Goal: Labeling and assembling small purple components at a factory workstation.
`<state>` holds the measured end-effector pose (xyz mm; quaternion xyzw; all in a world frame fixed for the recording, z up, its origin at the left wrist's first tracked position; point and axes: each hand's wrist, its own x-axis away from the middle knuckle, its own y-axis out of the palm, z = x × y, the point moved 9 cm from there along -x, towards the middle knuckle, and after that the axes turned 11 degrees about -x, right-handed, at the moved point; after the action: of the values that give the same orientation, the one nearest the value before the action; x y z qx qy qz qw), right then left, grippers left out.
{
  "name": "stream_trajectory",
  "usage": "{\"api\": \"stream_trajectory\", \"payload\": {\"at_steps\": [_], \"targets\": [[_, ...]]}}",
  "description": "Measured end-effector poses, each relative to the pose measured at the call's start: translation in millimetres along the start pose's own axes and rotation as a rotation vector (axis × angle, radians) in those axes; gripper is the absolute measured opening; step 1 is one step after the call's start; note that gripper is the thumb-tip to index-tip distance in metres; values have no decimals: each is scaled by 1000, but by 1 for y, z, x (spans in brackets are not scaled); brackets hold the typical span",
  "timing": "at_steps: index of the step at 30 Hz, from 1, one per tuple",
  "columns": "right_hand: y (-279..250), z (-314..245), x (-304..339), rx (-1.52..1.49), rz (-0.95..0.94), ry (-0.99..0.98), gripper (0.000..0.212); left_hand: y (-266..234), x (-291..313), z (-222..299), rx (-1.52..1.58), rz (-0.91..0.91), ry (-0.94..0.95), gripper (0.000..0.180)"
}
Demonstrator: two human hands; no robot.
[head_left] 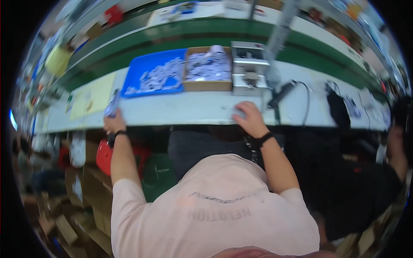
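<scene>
At the table's front edge on the left, my left hand (114, 123) is closed around a slim pale violet-white object (112, 106) standing up from the fingers; blur hides its exact kind. My right hand (251, 119) rests at the front edge right of the middle, its fingers curved and apart with nothing visible between them. Beyond it stands a silver metal device (250, 88). Left of the device are a cardboard box (206, 86) full of small whitish pieces, with a white roll-like item on top, and a blue tray (134, 73) heaped with similar pieces.
Yellow sheets (92, 99) lie on the white table (180, 109) at the left. A black handheld tool (282, 93) with a cable lies right of the device, and a black cloth-like item (338, 107) farther right. A person in black (361, 193) is at my right. A red stool (104, 157) stands below.
</scene>
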<state>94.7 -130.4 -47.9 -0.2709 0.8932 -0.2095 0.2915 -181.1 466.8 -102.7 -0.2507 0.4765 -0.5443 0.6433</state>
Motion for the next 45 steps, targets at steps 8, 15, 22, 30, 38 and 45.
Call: {"api": "stream_trajectory", "payload": {"at_steps": [8, 15, 22, 30, 38, 45], "targets": [[-4, -5, 11, -21, 22, 19, 31, -10, 3, -8, -88, 115, 2, 84], [-9, -4, 9, 3, 23, 25, 32, 5, 8, 8, -108, 102, 34, 84], [9, -3, -6, -11, -5, -18, 31, -9, -13, -15, 102, 3, 18, 70], [3, 6, 13, -45, -50, 1, 30, -34, 21, 9, 51, 110, -41, 60], [3, -1, -2, -155, -237, 68, 29, -38, 32, 2, -1, 144, -73, 75], [22, 6, -22, -328, -253, 215, 26, -31, 38, 20, 6, 161, -31, 69]]}}
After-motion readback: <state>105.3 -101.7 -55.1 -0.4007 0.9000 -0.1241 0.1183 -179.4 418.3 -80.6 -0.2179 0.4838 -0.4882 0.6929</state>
